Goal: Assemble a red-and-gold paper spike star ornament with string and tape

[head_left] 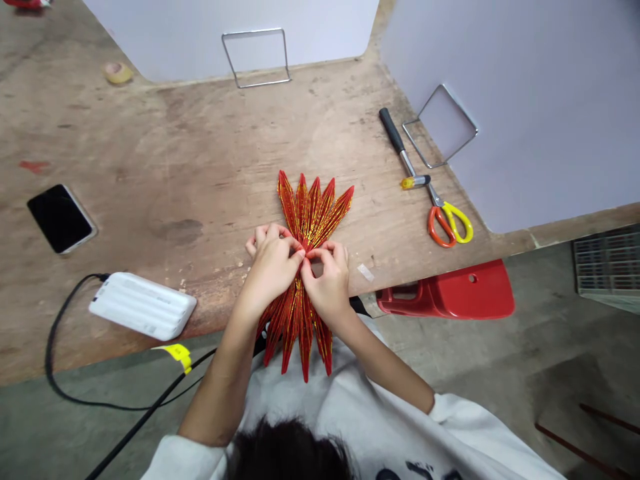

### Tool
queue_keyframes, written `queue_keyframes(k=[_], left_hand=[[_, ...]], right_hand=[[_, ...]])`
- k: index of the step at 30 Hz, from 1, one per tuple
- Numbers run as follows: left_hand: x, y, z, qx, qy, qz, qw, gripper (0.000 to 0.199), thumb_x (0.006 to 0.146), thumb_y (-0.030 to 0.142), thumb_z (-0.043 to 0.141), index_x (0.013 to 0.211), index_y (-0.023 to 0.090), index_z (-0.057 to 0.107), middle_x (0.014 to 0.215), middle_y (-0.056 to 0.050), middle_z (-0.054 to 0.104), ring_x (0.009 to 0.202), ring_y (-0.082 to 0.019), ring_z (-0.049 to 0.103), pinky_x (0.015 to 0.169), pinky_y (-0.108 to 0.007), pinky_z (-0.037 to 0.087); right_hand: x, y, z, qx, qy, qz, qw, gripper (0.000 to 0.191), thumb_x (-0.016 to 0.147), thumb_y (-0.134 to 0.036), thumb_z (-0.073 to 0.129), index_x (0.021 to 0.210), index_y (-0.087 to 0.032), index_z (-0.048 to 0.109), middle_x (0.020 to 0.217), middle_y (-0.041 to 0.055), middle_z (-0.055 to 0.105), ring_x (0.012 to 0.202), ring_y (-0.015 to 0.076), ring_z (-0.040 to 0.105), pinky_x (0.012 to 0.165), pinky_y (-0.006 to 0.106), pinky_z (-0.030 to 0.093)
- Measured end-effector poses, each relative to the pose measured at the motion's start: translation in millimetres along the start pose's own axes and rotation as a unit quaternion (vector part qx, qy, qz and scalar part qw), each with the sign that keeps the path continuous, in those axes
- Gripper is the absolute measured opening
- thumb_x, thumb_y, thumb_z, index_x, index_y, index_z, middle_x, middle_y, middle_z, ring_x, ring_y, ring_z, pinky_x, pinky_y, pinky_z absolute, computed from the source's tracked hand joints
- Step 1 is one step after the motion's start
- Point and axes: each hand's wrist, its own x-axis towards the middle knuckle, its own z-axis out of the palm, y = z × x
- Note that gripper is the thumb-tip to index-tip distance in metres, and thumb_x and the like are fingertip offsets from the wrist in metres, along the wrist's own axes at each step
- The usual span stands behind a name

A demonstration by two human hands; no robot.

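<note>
A folded red and gold paper decoration (304, 327) fans out in pointed tips at both ends and is gathered narrow in the middle. Its upper fan lies on the table, while the lower one hangs past the front edge over my shirt. At the narrow middle, my left hand (274, 261) pinches from the left side with its fingers curled. My right hand (327, 275) pinches the same spot from the right, thumb and index finger together. The fingertips of both hands almost touch and cover the centre of the paper.
On the wooden table (200, 153) are a phone (61, 219), a white power bank (143, 305) with a cable, a tape roll (118, 73), a hammer (395, 133) and scissors (449, 221). White panels (525, 100) stand behind. A red stool (465, 290) is below the edge.
</note>
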Motion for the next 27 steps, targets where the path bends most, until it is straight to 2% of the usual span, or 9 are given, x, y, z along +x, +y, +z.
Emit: queue_keyframes(k=[7,12,17,23,27], left_hand=[[4,-1,-6.8,-0.034,-0.044,-0.024,0.998,0.012,0.079,0.025,0.06,0.071,0.019,0.068,0.101,-0.007,0.059,0.112,-0.03,0.043,0.098,-0.056,0.03],[5,-5,-6.1,-0.038,-0.053,-0.027,0.997,0.012,0.08,0.025,0.061,0.073,0.02,0.07,0.103,-0.006,0.058,0.114,-0.029,0.042,0.1,-0.055,0.027],[3,-6,-5.0,-0.031,-0.034,-0.016,0.999,0.012,0.079,0.027,0.063,0.072,0.021,0.071,0.102,-0.006,0.058,0.113,-0.03,0.042,0.099,-0.056,0.028],[-1,-6,-7.4,-0.04,-0.008,0.004,0.999,0.009,0.077,0.027,0.067,0.07,0.023,0.072,0.106,-0.005,0.06,0.116,-0.029,0.043,0.098,-0.053,0.028],[-4,-10,-5.1,-0.051,0.021,0.022,0.998,0.008,0.077,0.026,0.068,0.07,0.024,0.072,0.108,-0.003,0.061,0.115,-0.027,0.045,0.098,-0.051,0.029]], right_hand=[[4,2,0,-0.017,-0.01,-0.037,0.999,0.005,0.084,-0.02,0.057,0.079,-0.02,0.058,0.095,0.0086,0.051,0.097,0.0247,0.05,0.089,0.042,0.043],[8,1,-1,-0.038,-0.025,-0.031,0.999,0.006,0.081,-0.018,0.057,0.075,-0.02,0.055,0.095,0.0089,0.052,0.096,0.0258,0.049,0.088,0.043,0.041],[11,-1,-4,-0.02,-0.044,-0.006,0.999,0.009,0.078,-0.017,0.058,0.072,-0.021,0.053,0.093,0.0072,0.051,0.094,0.0252,0.05,0.088,0.044,0.041],[15,2,-12,0.068,-0.094,0.045,0.992,0.011,0.074,-0.018,0.059,0.066,-0.021,0.053,0.084,0.0035,0.051,0.086,0.022,0.053,0.083,0.04,0.044],[19,6,-16,0.059,-0.112,0.037,0.991,0.013,0.072,-0.016,0.06,0.063,-0.022,0.051,0.082,0.0031,0.052,0.088,0.0227,0.054,0.083,0.041,0.045]])
